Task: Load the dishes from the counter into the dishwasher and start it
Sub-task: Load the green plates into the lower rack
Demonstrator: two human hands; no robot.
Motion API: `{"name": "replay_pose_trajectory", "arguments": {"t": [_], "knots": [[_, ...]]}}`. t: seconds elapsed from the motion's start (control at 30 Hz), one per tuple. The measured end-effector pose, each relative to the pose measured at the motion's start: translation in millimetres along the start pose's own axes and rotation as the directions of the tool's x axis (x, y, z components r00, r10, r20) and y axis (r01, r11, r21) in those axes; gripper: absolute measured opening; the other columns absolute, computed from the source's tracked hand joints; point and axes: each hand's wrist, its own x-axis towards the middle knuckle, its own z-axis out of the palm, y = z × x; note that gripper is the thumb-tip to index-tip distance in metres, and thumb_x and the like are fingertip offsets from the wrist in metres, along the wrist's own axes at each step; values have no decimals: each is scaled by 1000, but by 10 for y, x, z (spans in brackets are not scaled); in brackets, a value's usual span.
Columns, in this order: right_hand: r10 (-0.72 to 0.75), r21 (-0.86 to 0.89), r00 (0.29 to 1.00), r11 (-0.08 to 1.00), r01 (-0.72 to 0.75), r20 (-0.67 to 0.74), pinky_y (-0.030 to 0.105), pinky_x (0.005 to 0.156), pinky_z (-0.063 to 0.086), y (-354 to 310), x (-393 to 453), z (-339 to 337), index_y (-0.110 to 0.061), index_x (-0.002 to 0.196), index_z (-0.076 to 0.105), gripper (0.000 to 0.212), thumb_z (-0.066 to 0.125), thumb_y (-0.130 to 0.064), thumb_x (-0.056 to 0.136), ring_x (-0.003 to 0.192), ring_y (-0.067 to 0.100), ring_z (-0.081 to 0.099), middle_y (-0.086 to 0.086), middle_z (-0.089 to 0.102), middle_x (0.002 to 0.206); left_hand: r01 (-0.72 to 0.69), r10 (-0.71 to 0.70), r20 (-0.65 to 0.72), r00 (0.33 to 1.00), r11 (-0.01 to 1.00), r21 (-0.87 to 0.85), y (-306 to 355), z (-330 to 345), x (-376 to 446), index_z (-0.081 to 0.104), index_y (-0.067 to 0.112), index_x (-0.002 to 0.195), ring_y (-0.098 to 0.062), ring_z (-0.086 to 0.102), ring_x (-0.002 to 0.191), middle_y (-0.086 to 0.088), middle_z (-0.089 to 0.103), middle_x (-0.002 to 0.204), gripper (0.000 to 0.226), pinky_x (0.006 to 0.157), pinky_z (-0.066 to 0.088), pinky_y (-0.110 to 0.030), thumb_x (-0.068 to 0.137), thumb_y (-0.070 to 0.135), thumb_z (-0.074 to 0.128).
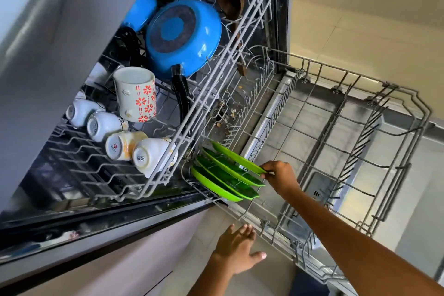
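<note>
In the pulled-out lower rack (355,113) of the open dishwasher: four green plates (230,175), stood on edge in a row at the near corner, each slotted between tines. The remainder of this rack is bare wire; food scraps lie on the tub floor behind the plates.

In the upper rack (168,151), also drawn out: one blue pan (183,36) face-down, a second blue item behind it, one floral mug (135,94) on its side, four white cups (134,144) lying in a line, dark utensils and a brown wooden ladle (229,1) toward the back.

Progress, as judged: loading is well advanced, the top rack nearly full and the plate row begun. Left to do: any dishes on the desk, which is out of view, so their number cannot be told; then both racks pushed in, the door shut, the cycle started.

Right hand (281,178): reaches over the lower rack; fingers curled and closed in a pinch on the rim of the rearmost green plate, apparently seating it in its slot.

Left hand (236,249): low, beside the front edge of the lower rack; fingers straight and spread, holding nothing, not clearly touching the rack.
</note>
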Motion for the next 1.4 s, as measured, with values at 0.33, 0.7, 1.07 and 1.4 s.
{"name": "replay_pose_trajectory", "arguments": {"t": [0.33,0.7,1.07,1.4], "knots": [[20,-253,989,967,18,149,28,94,44,-71,11,40,-16,125,59,48,53,7,84,108,24,59,8,63,120,-8,9,-75,997,1000,9,-23,71,17,9,10,151,-16,2,146,-6,4,159,66,117,-1,-37,101,50,25],[-268,-248,933,946,208,-242,31,58,55,-587,-1232,-472,-15,102,72,36,59,10,80,71,21,69,2,71,102,-53,-74,-589,804,979,-196,423,-45,-446,54,13,127,-20,55,113,-5,60,124,40,96,43,-31,99,38,40],[-643,-189,725,766,615,-246,16,60,41,-2486,-3427,-969,-20,90,72,26,69,2,76,70,9,65,-8,72,89,-68,-415,-810,414,873,-482,1063,318,-3702,44,28,140,-7,32,136,11,37,148,75,107,23,-16,84,63,8],[-930,69,353,360,930,102,37,71,54,-4152,-5002,-263,-20,94,71,20,58,-7,85,76,16,67,-4,71,92,-47,-804,-565,-186,582,-812,1511,1843,-5862,67,21,112,-16,57,116,1,62,126,53,96,44,-25,97,53,27]]}}
